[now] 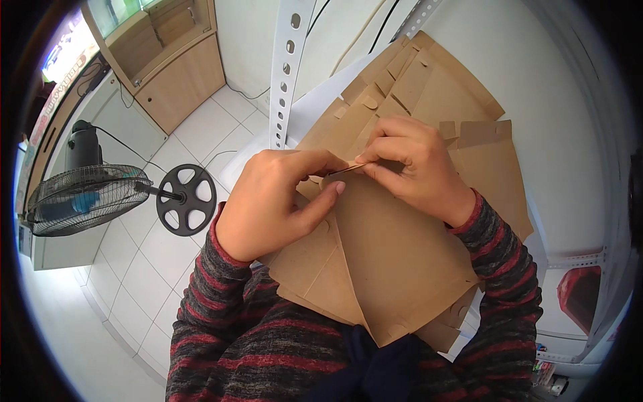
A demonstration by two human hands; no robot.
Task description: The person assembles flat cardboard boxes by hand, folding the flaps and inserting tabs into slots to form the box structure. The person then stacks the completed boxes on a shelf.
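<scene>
A brown cardboard sheet (pixel 405 244), cut and creased like a flat box blank, is between my two hands. My left hand (pixel 271 197) pinches its upper edge, thumb in front and fingers behind. Right beside it, my right hand (pixel 412 164) grips a narrow flap of the same edge between thumb and fingertips. The sheet tilts down toward my lap. Behind and under it lie more flat cardboard blanks (pixel 462 84) with slots and tabs, spread on a white surface. Part of the held edge is hidden by my fingers.
A white perforated metal post (pixel 284 80) rises just beyond the blanks. At the left a black standing fan (pixel 87 201) lies over the tiled floor, its round base (pixel 186 199) toward me. A wooden cabinet (pixel 181 84) stands at the far left. A red object (pixel 580 298) is at the right.
</scene>
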